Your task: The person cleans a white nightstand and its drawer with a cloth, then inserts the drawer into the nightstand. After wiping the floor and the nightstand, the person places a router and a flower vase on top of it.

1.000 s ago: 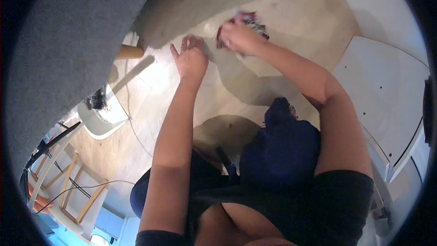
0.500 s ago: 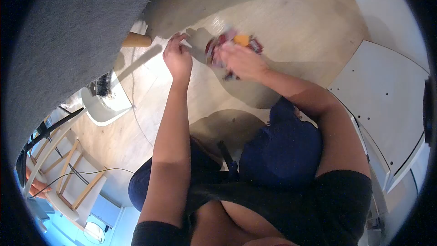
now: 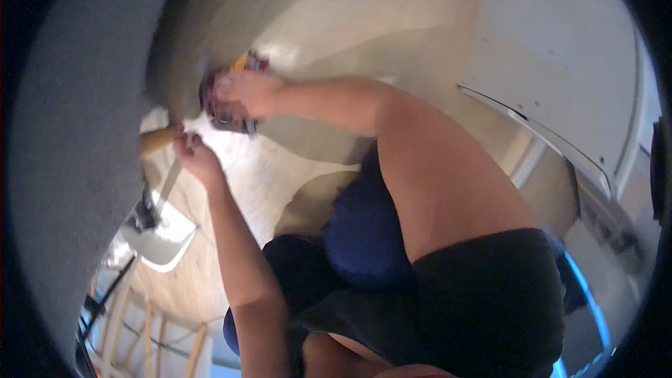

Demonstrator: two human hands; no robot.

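Note:
A blurred cluster of small dark red, orange and white items (image 3: pixel 256 63) lies on the pale wood floor (image 3: pixel 245 182) in the upper left. My right hand (image 3: pixel 250 94) rests over this cluster with its fingers extended, hiding part of it. Lower and further left, my left hand (image 3: pixel 198 155) has its fingers loosely bent and apart, with nothing clearly visible in them. It is close to the tip of a wooden leg (image 3: pixel 159 140).
Grey fabric (image 3: pixel 77 112) fills the left side. Below the wooden leg sits a white dustpan-like tray (image 3: pixel 171 248) with a dark brush-like thing (image 3: pixel 145 213). A white panel with small holes (image 3: pixel 553 70) stands at the right. Wooden chair legs (image 3: pixel 148 336) show at the lower left.
The view has shifted and turned. My right hand and the cluster are now further left, nearer the grey fabric and wooden leg. My left hand is also closer to the leg.

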